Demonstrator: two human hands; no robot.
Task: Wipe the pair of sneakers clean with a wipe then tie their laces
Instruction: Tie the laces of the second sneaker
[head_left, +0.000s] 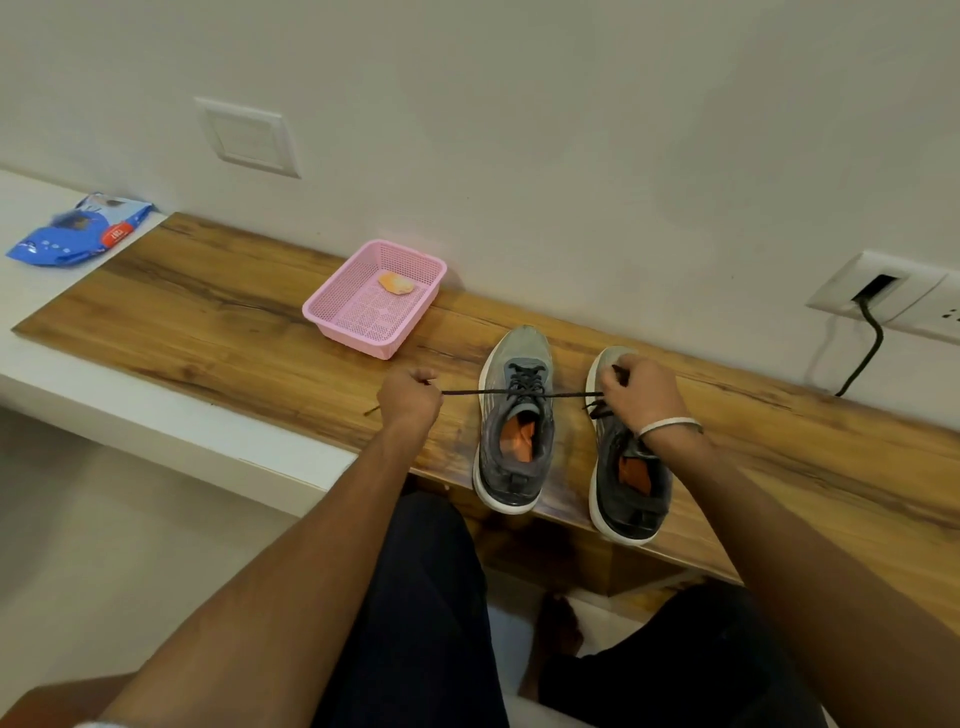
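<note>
Over sneaker (514, 421), hands pull laces (524, 393).

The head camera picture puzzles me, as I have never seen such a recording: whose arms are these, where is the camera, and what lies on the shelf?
There is no machine: a person wears one camera on the head, looking down at their own arms. The left hand and right hand each grip an end of the left sneaker's black lace, pulled taut sideways. The right sneaker stands beside it on the wooden shelf. Further left sits a pink basket holding a crumpled orange-stained wipe, and a blue wipes packet lies on the white ledge.
</note>
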